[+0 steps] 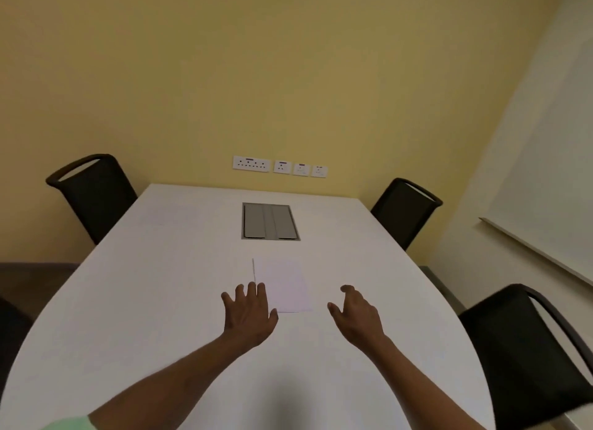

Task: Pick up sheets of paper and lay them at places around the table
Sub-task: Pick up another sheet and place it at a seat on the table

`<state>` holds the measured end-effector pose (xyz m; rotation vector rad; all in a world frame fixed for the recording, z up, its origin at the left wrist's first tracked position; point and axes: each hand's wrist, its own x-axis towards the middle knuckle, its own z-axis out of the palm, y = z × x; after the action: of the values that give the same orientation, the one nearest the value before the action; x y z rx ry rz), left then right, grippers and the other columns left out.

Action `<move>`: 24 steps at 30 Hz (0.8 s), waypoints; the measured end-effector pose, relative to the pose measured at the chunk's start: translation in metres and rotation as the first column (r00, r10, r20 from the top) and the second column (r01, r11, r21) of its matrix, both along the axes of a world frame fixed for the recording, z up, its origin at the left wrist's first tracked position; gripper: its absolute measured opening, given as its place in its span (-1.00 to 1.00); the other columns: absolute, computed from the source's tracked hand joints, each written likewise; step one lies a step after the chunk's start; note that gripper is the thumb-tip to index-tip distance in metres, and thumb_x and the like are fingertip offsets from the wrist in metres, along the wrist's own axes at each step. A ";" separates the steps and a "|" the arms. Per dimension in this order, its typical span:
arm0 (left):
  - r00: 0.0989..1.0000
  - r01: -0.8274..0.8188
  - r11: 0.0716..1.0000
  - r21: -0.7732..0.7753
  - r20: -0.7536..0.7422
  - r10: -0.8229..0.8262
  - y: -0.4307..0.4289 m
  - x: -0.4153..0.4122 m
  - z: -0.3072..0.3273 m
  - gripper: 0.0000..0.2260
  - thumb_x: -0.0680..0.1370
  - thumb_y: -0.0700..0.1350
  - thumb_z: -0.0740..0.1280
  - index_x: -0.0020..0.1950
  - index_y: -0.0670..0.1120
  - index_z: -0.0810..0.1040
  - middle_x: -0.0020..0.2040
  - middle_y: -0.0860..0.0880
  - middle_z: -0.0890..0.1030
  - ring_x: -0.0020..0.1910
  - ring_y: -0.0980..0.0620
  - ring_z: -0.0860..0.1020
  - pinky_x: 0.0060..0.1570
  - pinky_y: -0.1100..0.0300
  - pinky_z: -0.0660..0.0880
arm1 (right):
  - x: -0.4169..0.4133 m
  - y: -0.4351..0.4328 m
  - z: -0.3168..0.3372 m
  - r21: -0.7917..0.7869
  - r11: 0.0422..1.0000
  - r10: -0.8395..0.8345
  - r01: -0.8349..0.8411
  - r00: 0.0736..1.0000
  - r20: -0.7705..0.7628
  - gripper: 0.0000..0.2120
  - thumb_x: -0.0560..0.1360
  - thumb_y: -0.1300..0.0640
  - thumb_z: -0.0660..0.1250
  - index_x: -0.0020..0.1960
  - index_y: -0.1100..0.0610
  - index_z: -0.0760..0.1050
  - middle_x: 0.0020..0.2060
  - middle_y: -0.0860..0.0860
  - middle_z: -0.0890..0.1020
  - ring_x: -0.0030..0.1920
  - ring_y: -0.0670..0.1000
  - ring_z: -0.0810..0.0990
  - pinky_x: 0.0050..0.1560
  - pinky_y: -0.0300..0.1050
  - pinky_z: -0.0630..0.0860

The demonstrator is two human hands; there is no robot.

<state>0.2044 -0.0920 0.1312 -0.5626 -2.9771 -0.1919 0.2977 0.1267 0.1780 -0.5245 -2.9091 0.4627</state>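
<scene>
A stack of white paper sheets [284,285] lies flat in the middle of the white table [160,285], just past my hands. My left hand [248,314] hovers palm down at the stack's near left corner, fingers spread, its fingertips at the paper's left edge. My right hand [356,314] is to the right of the stack, a short gap away, fingers loosely curled and apart, holding nothing. A faint single sheet [173,213] lies at the far left place of the table.
A grey cable hatch [269,221] is set into the table beyond the paper. Black chairs stand at the far left [93,192], far right [406,210] and near right [526,349]. A yellow wall with sockets [279,166] is behind; a whiteboard [545,186] hangs on the right.
</scene>
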 end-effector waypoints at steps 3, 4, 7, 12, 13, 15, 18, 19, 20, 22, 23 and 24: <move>0.999 -0.035 0.998 -0.047 0.017 0.036 0.008 -0.039 -0.016 -0.41 0.53 0.22 0.02 0.44 -0.10 0.25 0.34 -0.07 0.42 0.35 -0.19 0.34 0.19 -0.22 0.22 | -0.050 0.007 -0.017 -0.012 1.000 0.018 -0.017 0.999 0.030 -0.47 0.58 -0.13 0.17 0.43 0.15 0.25 0.31 0.07 0.50 0.29 0.13 0.50 0.23 0.04 0.43; 0.999 -0.041 0.998 -0.057 0.024 0.042 0.010 -0.049 -0.022 -0.42 0.53 0.22 0.05 0.44 -0.10 0.27 0.32 -0.07 0.45 0.33 -0.19 0.36 0.17 -0.21 0.24 | -0.065 0.009 -0.024 -0.011 1.000 0.014 -0.014 0.999 0.039 -0.47 0.57 -0.14 0.17 0.42 0.14 0.27 0.28 0.07 0.53 0.27 0.13 0.52 0.19 0.03 0.44; 1.000 -0.019 0.997 -0.071 0.007 0.019 0.016 -0.078 -0.047 -0.46 0.47 0.17 0.29 0.33 -0.14 0.48 0.15 -0.12 0.60 0.14 -0.24 0.54 0.05 -0.21 0.37 | -0.103 0.017 -0.045 0.007 1.000 -0.022 0.022 0.997 0.080 -0.52 0.53 -0.16 0.18 0.33 0.11 0.39 0.17 0.02 0.61 0.20 0.12 0.57 0.08 0.00 0.46; 1.000 -0.002 0.996 -0.090 0.001 0.002 0.030 -0.124 -0.092 -0.47 0.25 0.08 0.55 0.13 -0.17 0.63 -0.02 -0.18 0.67 -0.11 -0.28 0.62 -0.15 -0.27 0.47 | -0.157 0.035 -0.087 -0.006 0.998 -0.061 0.062 0.986 0.157 -0.62 0.51 -0.13 0.15 0.13 0.11 0.50 0.03 0.01 0.67 0.11 0.13 0.59 -0.01 -0.03 0.45; 1.000 0.004 0.995 -0.096 0.000 -0.004 0.034 -0.134 -0.100 -0.45 0.23 0.08 0.56 0.13 -0.17 0.64 -0.02 -0.19 0.67 -0.12 -0.28 0.62 -0.16 -0.28 0.47 | -0.167 0.040 -0.096 -0.009 0.998 -0.066 0.068 0.984 0.163 -0.63 0.51 -0.12 0.15 0.11 0.12 0.50 0.01 0.01 0.67 0.09 0.13 0.59 -0.01 -0.03 0.46; 1.000 -0.002 0.994 -0.108 0.015 0.004 0.042 -0.154 -0.116 -0.44 0.23 0.10 0.56 0.13 -0.15 0.64 0.01 -0.19 0.67 -0.10 -0.29 0.62 -0.16 -0.31 0.47 | -0.187 0.048 -0.114 -0.013 0.997 -0.073 0.077 0.982 0.173 -0.63 0.51 -0.10 0.15 0.10 0.14 0.51 0.00 0.02 0.67 0.08 0.13 0.59 -0.02 -0.04 0.47; 0.994 -0.033 0.991 -0.129 0.097 0.046 0.058 -0.180 -0.135 -0.44 0.41 0.19 0.39 0.32 -0.08 0.51 0.20 -0.14 0.60 0.09 -0.28 0.56 0.02 -0.31 0.39 | -0.216 0.059 -0.138 -0.024 0.996 -0.082 0.088 0.977 0.194 -0.65 0.50 -0.09 0.16 0.09 0.14 0.51 -0.02 0.02 0.67 0.07 0.14 0.59 -0.06 -0.05 0.44; 0.992 -0.059 0.990 -0.129 0.104 0.073 0.063 -0.189 -0.142 -0.44 0.49 0.22 0.27 0.41 -0.03 0.40 0.30 -0.10 0.53 0.20 -0.25 0.50 0.11 -0.29 0.32 | -0.226 0.063 -0.146 -0.029 0.995 -0.084 0.092 0.976 0.200 -0.66 0.50 -0.08 0.17 0.08 0.14 0.51 -0.03 0.02 0.66 0.06 0.14 0.59 -0.08 -0.06 0.43; 0.990 -0.081 0.989 -0.126 0.101 0.094 0.068 -0.198 -0.151 -0.44 0.54 0.23 0.16 0.47 0.00 0.28 0.37 -0.07 0.46 0.27 -0.23 0.44 0.16 -0.26 0.27 | -0.235 0.066 -0.153 -0.034 0.995 -0.084 0.093 0.975 0.206 -0.68 0.49 -0.08 0.18 0.05 0.13 0.50 -0.04 0.02 0.66 0.05 0.14 0.59 -0.09 -0.07 0.42; 0.986 -0.100 0.988 -0.114 0.119 0.113 0.077 -0.212 -0.167 -0.44 0.57 0.25 0.06 0.51 0.04 0.17 0.40 -0.03 0.41 0.31 -0.19 0.39 0.20 -0.24 0.23 | -0.252 0.074 -0.166 -0.040 0.994 -0.091 0.102 0.972 0.216 -0.74 0.48 -0.07 0.20 -0.05 0.12 0.46 -0.08 0.02 0.65 0.01 0.14 0.60 -0.13 -0.09 0.40; 0.984 -0.102 0.988 -0.116 0.134 0.117 0.082 -0.217 -0.173 -0.43 0.57 0.26 0.06 0.52 0.05 0.14 0.40 -0.02 0.40 0.31 -0.18 0.39 0.21 -0.24 0.23 | -0.260 0.077 -0.172 -0.049 0.992 -0.103 0.116 0.970 0.219 -0.77 0.49 -0.06 0.22 -0.10 0.11 0.42 -0.10 0.02 0.65 -0.02 0.14 0.61 -0.15 -0.11 0.39; 0.982 -0.098 0.988 -0.123 0.149 0.116 0.086 -0.221 -0.179 -0.42 0.57 0.26 0.06 0.53 0.05 0.11 0.41 -0.02 0.39 0.31 -0.18 0.38 0.22 -0.25 0.23 | -0.268 0.081 -0.178 -0.061 0.989 -0.119 0.136 0.968 0.222 -0.79 0.49 -0.05 0.23 -0.14 0.10 0.39 -0.11 0.02 0.64 -0.04 0.14 0.61 -0.16 -0.13 0.39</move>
<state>-0.0169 -0.0061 -0.0478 -0.4145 -3.1764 -0.0572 0.0296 0.2077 -0.0003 -0.8175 -3.0478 0.5304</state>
